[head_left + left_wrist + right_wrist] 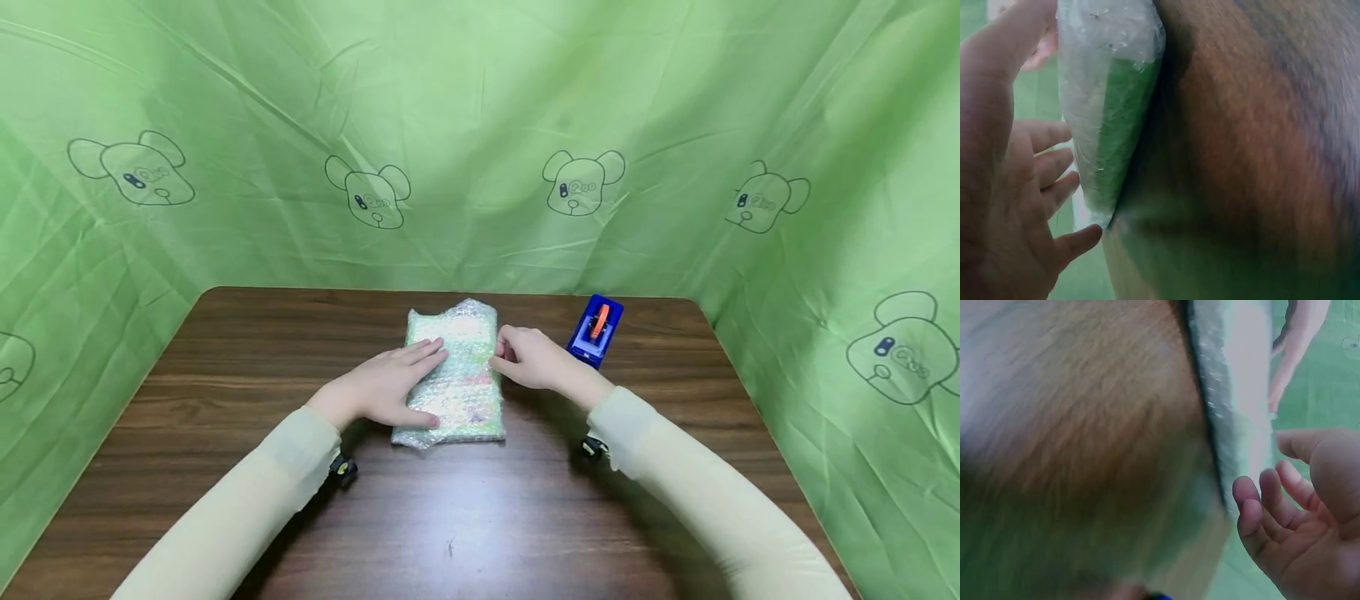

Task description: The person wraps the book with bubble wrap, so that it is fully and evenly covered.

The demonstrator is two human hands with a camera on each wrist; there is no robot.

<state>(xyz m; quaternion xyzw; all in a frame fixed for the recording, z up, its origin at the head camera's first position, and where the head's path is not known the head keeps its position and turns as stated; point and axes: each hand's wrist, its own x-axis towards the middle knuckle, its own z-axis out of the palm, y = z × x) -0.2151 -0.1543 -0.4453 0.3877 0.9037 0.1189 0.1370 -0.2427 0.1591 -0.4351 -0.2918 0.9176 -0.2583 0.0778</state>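
Note:
A flat, rectangular package [461, 392] in clear bubble wrap lies on the table, with green and pink showing through the plastic. My left hand [393, 387] rests on its left part, fingers spread and nearly straight. In the left wrist view the package's wrapped edge [1125, 112] stands beside the left hand [1029, 181]. At the package's right edge is my right hand [536, 358], its thumb near the wrap and its fingers bent. The right wrist view shows the right hand [1310, 519] loosely curled next to the wrapped side [1229, 412], with thumb and fingertips apart.
Behind the right hand, a blue tape dispenser [595, 332] with an orange ring sits near the table's back edge. Green cloth [480, 108] printed with mouse-like heads hangs around the dark wooden table [465, 525]. Small black devices [344, 469] sit under both wrists.

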